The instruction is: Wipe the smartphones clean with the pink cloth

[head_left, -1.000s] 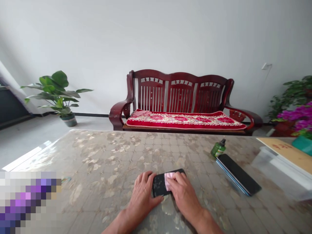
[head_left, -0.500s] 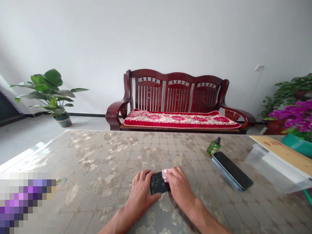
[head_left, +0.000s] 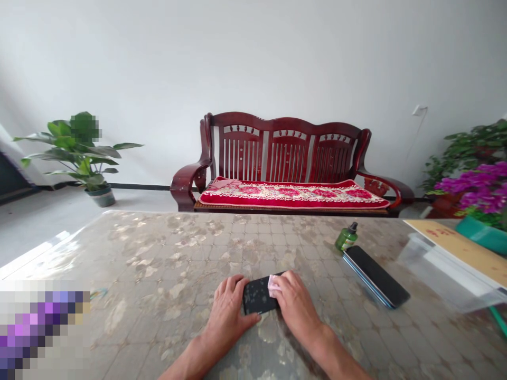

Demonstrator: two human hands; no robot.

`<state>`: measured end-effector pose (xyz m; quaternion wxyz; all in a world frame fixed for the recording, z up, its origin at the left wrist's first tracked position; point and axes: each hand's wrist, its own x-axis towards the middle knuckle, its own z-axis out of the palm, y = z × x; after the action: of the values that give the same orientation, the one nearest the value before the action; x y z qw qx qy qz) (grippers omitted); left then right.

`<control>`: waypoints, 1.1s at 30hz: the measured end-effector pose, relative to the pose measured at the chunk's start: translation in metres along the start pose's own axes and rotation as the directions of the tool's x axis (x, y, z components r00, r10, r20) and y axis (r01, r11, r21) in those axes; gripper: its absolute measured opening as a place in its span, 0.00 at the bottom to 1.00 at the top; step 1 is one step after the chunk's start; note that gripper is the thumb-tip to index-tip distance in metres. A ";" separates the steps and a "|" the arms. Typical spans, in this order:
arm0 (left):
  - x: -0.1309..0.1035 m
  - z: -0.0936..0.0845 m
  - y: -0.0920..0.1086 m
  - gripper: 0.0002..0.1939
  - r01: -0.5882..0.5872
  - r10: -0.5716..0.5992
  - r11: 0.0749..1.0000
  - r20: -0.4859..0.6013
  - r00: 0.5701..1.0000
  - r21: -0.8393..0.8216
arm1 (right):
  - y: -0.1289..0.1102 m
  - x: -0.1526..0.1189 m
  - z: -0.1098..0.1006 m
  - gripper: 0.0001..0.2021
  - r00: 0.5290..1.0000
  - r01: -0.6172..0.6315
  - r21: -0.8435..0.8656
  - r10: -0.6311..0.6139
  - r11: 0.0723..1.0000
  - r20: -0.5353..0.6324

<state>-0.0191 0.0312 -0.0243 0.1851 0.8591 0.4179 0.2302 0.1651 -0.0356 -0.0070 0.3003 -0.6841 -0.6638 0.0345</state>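
A black smartphone (head_left: 258, 296) lies on the patterned table cover, its dark screen dotted with pale spots. My left hand (head_left: 230, 306) grips its left end, thumb along the near edge and fingers at the far corner. Pinched in the fingers of my right hand (head_left: 295, 298) is a small pink cloth (head_left: 273, 286), pressed against the right part of the screen. The phone's right end is partly hidden under that hand.
Right of my hands lies a stack of phones (head_left: 376, 277), with a green spray bottle (head_left: 346, 237) just behind it. A clear plastic box (head_left: 443, 274) and a tan folder (head_left: 459, 248) sit farther right, near a teal flowerpot (head_left: 481, 235). Beyond the table (head_left: 178, 248) stands a wooden bench (head_left: 291, 158).
My right hand and the pink cloth have shifted slightly right and down on the screen, baring more of the phone's far edge. My left hand stays in place.
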 end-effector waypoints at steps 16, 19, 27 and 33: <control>0.004 -0.006 0.000 0.30 0.048 -0.049 0.999 0.105 0.993 0.008 | 0.011 -0.006 -0.010 0.10 0.997 0.059 -0.037 -0.057 0.998 0.044; 0.005 -0.008 0.001 0.30 0.057 -0.058 0.998 0.125 0.991 0.010 | 0.005 -0.008 -0.009 0.11 0.991 0.100 -0.016 -0.099 0.995 0.087; 0.007 -0.014 0.012 0.26 0.100 -0.101 0.995 0.149 0.984 0.017 | 0.036 -0.010 -0.009 0.16 0.985 -0.113 0.014 0.114 0.994 -0.129; 0.003 -0.011 0.018 0.24 0.122 -0.122 0.993 0.104 0.987 0.008 | 0.038 -0.013 -0.003 0.12 0.989 0.014 0.137 0.007 0.991 -0.150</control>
<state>-0.0127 0.0246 -0.0052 0.2196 0.8431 0.4595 0.1728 0.1984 -0.0462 -0.0267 0.3959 -0.6612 -0.6366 0.0278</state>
